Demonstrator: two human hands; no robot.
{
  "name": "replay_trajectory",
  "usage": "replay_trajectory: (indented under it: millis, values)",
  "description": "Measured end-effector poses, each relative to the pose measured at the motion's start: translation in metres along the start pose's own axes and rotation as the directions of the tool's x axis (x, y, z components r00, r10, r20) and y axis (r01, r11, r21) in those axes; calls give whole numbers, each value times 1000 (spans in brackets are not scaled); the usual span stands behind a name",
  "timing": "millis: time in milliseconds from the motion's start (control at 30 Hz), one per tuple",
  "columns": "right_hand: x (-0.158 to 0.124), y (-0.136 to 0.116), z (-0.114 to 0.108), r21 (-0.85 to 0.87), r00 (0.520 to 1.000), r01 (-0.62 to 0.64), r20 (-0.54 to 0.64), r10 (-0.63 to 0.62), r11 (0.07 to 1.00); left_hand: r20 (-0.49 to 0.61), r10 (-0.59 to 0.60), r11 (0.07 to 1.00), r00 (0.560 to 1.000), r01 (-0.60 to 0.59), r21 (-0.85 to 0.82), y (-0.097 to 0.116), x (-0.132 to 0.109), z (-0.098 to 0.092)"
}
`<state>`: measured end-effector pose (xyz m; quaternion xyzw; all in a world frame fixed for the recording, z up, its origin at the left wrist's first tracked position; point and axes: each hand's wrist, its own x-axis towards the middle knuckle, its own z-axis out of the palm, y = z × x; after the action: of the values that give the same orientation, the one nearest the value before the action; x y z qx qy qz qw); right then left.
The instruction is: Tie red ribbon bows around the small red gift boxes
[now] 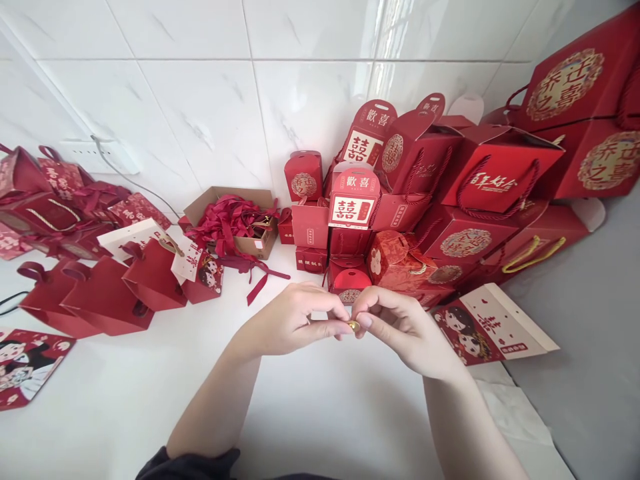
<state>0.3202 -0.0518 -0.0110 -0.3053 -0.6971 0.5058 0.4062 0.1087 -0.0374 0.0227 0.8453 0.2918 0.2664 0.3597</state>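
Head view: left hand [295, 317] and right hand [407, 327] pinching small gold piece [355, 326] from opposite sides, fingers gripping it, likely steadying something so tiny; piece hovering above bench [345, 400], short of back edge. Red boxes [450, 223] standing stacked toward back-right corner, presumably saving space; cardboard box [270, 239] containing ribbons [225, 223].

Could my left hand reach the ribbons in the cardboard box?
Probably yes: the ribbons spill from the open box, seemingly unobstructed, though your left hand pinches a small gold piece.

i pinch a tiny, shiny gold piece [354, 326] between my left hand [295, 321] and right hand [401, 328]. my grip hides most of its exact shape.
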Motion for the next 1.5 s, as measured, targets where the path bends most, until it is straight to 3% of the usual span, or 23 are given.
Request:
replay_trajectory:
  millis: [100, 167, 300, 400, 467, 567, 667, 767, 833, 933, 1000, 1100, 1200, 1300, 1500]
  values:
    - [0, 0, 3, -95, 978, 158, -119, -169, 983, -49, -126, 955, 991, 108, -275, 0, 3, 6]
    - [-1, 0, 3, -236, 926, 289, -176, -333, 928, -48, -170, 869, 984, 126, -479, -2, 5, 12]
    - [-5, 1, -1, -488, 817, 439, -132, -561, 754, 81, -207, 667, 975, 202, -717, -5, 8, 22]
    - [-7, 3, -5, -581, 789, 464, -73, -610, 669, 125, -223, 621, 967, 240, -747, -6, 10, 25]
    - [-8, 1, -6, -587, 810, 454, -42, -585, 670, 48, -216, 662, 975, 182, -727, -6, 11, 23]
    - [-9, -5, -6, -513, 887, 401, 9, -462, 759, -88, -107, 824, 990, 39, -565, -4, 8, 16]
    - [-12, -13, -5, -434, 954, 296, 92, -285, 851, -26, 40, 949, 999, -46, -312, 0, 2, 7]
    - [-13, -16, -3, -478, 965, 262, 109, -239, 839, -19, 11, 990, 1000, -14, -143, 7, -5, 5]
    - [-11, -12, 0, -572, 944, 284, 28, -328, 770, -132, -102, 992, 986, 91, -83, 10, -6, 9]
    - [-4, 0, 6, -752, 838, 291, -97, -536, 591, -293, -209, 978, 933, 201, -56, 10, -4, 20]
    - [1, 9, 10, -849, 767, 257, -112, -632, 462, -322, -206, 978, 924, 202, -45, 9, -1, 27]
    - [6, 17, 15, -904, 720, 212, -112, -685, 371, -306, -210, 977, 929, 209, -37, 8, 3, 33]
    - [7, 18, 19, -878, 712, 221, -151, -685, 424, -279, -231, 972, 932, 234, -24, 8, 4, 37]
    - [6, 14, 23, -802, 722, 259, -209, -659, 538, -299, -207, 972, 932, 229, 41, 7, 6, 40]
    - [5, 6, 28, -457, 819, 191, -414, -397, 869, -341, -102, 969, 935, 171, 179, -1, 9, 44]
